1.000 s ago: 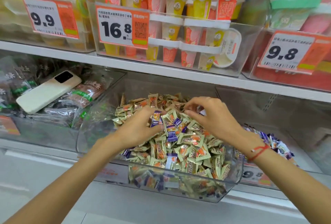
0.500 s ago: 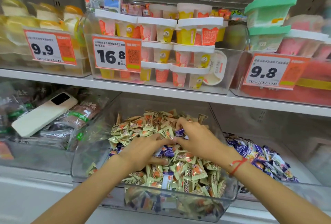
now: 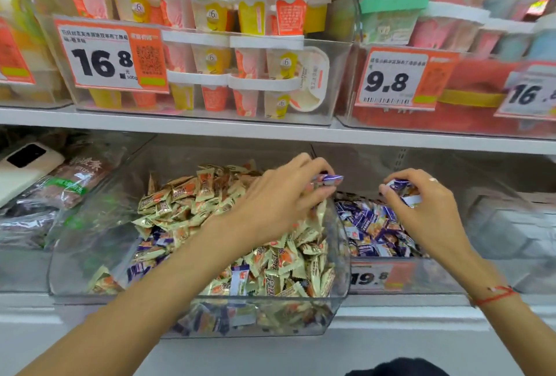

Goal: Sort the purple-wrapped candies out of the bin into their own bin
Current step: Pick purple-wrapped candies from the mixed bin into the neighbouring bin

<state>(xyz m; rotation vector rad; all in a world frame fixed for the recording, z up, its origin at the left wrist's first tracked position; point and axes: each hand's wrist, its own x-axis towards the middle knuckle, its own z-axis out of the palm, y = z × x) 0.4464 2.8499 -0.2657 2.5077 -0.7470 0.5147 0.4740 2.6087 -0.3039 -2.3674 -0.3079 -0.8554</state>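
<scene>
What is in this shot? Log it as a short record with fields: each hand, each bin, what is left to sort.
left hand: pinches a purple candy above the right edge of the mixed bin
right hand: holds purple candies over the purple bin
mixed bin: clear, heaped with gold candies, a few purple ones still among them
purple bin: next on the right, holds purple candies only
left to sort: purple wrappers show low in the mixed bin
phone: lies on packets, far left
</scene>
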